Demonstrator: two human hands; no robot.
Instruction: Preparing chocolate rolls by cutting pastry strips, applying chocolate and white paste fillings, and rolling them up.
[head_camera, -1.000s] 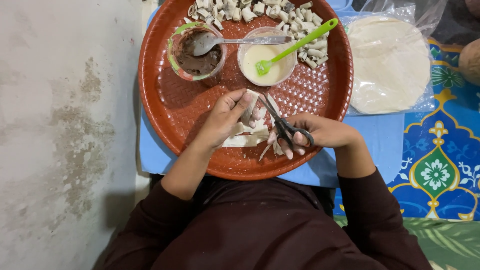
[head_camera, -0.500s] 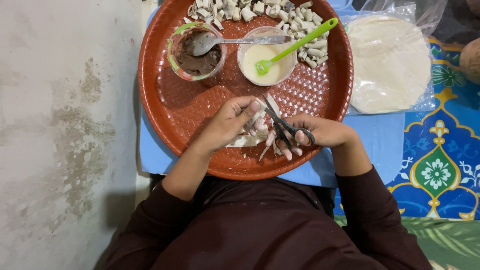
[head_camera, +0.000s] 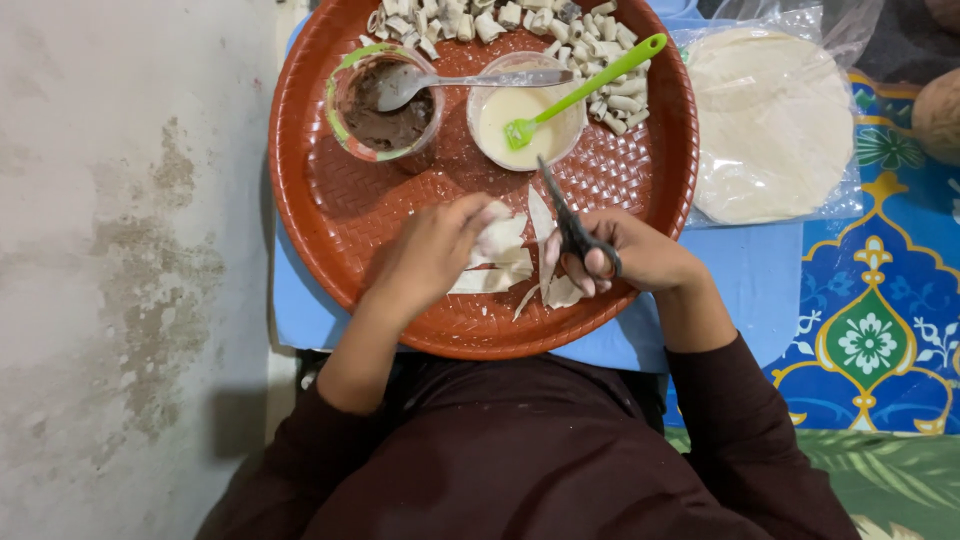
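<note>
On a round red woven tray (head_camera: 330, 215), the left hand (head_camera: 430, 255) curls its fingers onto thin white pastry strips (head_camera: 500, 262) just to its right. The right hand (head_camera: 640, 255), closed through the handles of black scissors (head_camera: 572, 225), points the shut blades away toward a bowl of pale batter (head_camera: 525, 120).

Stained grey concrete floor (head_camera: 110, 250) at left; blue patterned mat (head_camera: 880, 330) at right; light soft, even.
</note>
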